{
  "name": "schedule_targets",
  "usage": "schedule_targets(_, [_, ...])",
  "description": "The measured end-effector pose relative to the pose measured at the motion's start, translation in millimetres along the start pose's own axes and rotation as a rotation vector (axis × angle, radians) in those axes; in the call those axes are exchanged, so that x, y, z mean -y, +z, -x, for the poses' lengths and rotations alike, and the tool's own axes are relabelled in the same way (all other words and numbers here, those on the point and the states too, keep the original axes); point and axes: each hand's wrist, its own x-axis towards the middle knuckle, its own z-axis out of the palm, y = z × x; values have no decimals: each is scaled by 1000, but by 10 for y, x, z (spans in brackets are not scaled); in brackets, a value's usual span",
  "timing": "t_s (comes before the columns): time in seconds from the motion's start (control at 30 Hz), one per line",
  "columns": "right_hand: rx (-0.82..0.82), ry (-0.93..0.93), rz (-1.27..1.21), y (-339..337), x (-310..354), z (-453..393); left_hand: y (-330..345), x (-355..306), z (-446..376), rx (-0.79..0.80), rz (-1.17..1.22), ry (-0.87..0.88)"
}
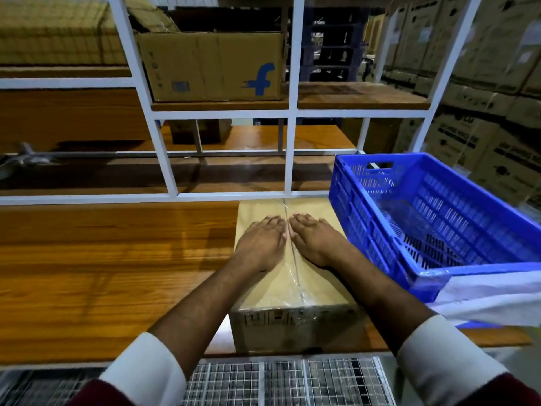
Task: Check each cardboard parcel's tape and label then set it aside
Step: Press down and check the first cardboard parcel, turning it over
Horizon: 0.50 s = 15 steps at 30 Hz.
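Cardboard parcel [292, 276] on the worktop [117, 273], beside the blue crate [439, 218]: tape check.
Your left hand [262, 241] and right hand [314, 240] lie flat either side of the slick tape seam [295, 268]. Stiff, probably light; grip the side walls.

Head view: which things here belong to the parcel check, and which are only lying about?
Part of the job:
- cardboard parcel on the wooden table
- clear tape along its top seam
- left hand and right hand, flat on its top

Only lying about:
- blue crate beside the parcel
- printed box on the white shelf frame
- stacked cartons behind
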Motion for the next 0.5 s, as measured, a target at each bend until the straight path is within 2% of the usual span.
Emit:
schedule_targets(0.1, [57,72,0,-90,-27,121,-71,60,178,-10,-22,-78])
schedule_targets(0.2, [50,138,17,-75,-2,256,-105,107,379,33,-19,-59])
schedule_targets(0.33, [-42,140,9,27,52,388,-84,115,470,-23,-31,-27])
schedule_targets(0.5, [-11,96,-5,-15,65,439,-95,57,495,-10,-28,-30])
